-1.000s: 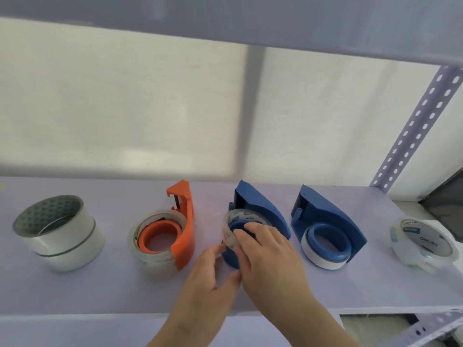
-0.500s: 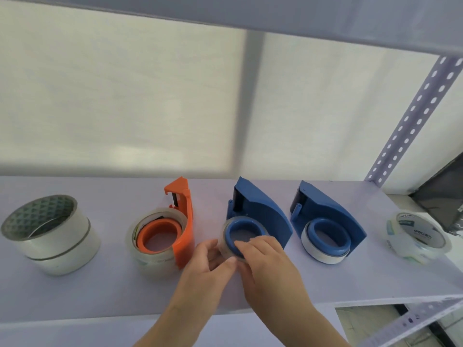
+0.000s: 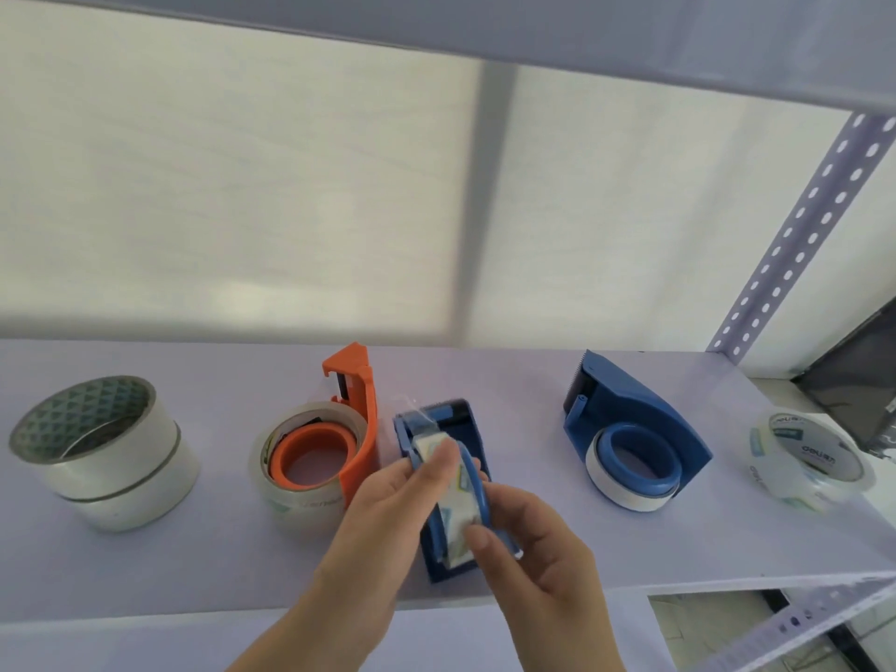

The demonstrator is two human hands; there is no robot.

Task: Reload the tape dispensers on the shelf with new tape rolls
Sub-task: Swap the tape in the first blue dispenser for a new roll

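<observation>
Your left hand (image 3: 383,506) and right hand (image 3: 528,540) both closed on middle blue plastic tape dispenser (image 3: 448,487), tilted on pale shelf (image 3: 630,540); clear tape roll (image 3: 453,497) sits between grip fingers.

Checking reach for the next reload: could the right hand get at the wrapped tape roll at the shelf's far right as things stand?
Probably not yet: the path along the shelf to the wrapped tape roll looks free, but the right hand is busy gripping the middle blue dispenser.
</observation>
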